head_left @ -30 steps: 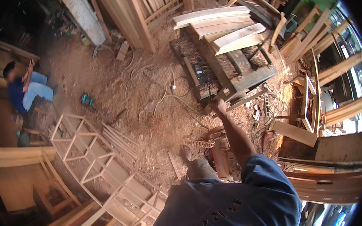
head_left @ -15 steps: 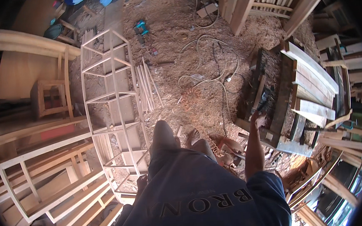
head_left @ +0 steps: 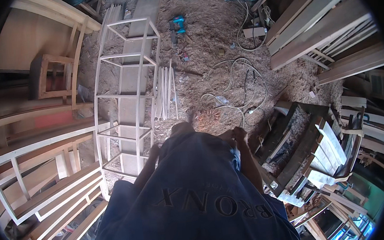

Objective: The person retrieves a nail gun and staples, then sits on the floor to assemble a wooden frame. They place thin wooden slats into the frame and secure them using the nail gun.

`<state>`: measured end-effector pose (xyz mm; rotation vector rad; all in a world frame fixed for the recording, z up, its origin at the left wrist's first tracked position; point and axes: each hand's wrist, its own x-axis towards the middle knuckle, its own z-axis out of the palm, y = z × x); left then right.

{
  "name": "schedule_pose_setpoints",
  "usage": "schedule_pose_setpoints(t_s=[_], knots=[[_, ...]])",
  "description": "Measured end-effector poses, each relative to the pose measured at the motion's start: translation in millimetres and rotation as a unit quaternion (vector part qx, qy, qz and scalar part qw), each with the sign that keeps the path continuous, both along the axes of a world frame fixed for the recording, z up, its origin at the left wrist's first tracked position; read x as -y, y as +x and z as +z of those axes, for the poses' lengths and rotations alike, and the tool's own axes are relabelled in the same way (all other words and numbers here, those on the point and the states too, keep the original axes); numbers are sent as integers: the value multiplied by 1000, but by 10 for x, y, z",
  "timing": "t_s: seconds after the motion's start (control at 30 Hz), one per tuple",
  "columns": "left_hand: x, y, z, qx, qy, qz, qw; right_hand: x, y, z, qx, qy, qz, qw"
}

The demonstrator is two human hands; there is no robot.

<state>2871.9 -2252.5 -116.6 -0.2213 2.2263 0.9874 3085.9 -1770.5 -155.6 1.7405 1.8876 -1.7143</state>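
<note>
My right hand (head_left: 238,135) is beside my right knee, its fingers curled; whatever may be in it is too dark to make out. On the other side, my left hand (head_left: 155,150) rests low by my left knee, partly hidden by my dark shirt (head_left: 192,178), so its fingers do not show clearly. Nearest to the left hand stands a long open wooden frame (head_left: 124,96) of slim pale bars with several crosspieces. It sits over a flat board (head_left: 150,1) on the ground. A bundle of thin wooden sticks (head_left: 165,92) lies along the frame's right side.
A teal power tool (head_left: 178,25) lies on the shavings-covered floor ahead. A looped hose (head_left: 266,85) curls before me. To the right are a dark heavy timber bench (head_left: 301,159) and pale boards (head_left: 331,147). Planks (head_left: 315,29) stand far right; more frames (head_left: 14,179) crowd the left.
My right arm has drawn back from the dark bench on the right to beside my knee. My left hand has come into view, and my view has shifted, with the scene turned slightly.
</note>
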Motion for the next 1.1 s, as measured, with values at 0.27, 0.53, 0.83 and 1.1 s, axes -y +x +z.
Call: schedule_pose_setpoints(t_s=[0.27, 0.53, 0.83, 1.1], knots=[[-1113, -1528, 338, 30, 253, 301, 919, -1580, -1507, 51, -118, 300, 176, 930], [-1482, -326, -102, 3, -71, 49, 996, -1947, -3118, 316, -53, 165, 402, 899], [-3124, -439, 131, 136, -103, 275, 946, -3573, -5222, 321, 167, -90, 469, 862], [-3975, -1539, 331, 17, -27, 427, 904, -4187, -6930, 962, 233, -40, 488, 840]])
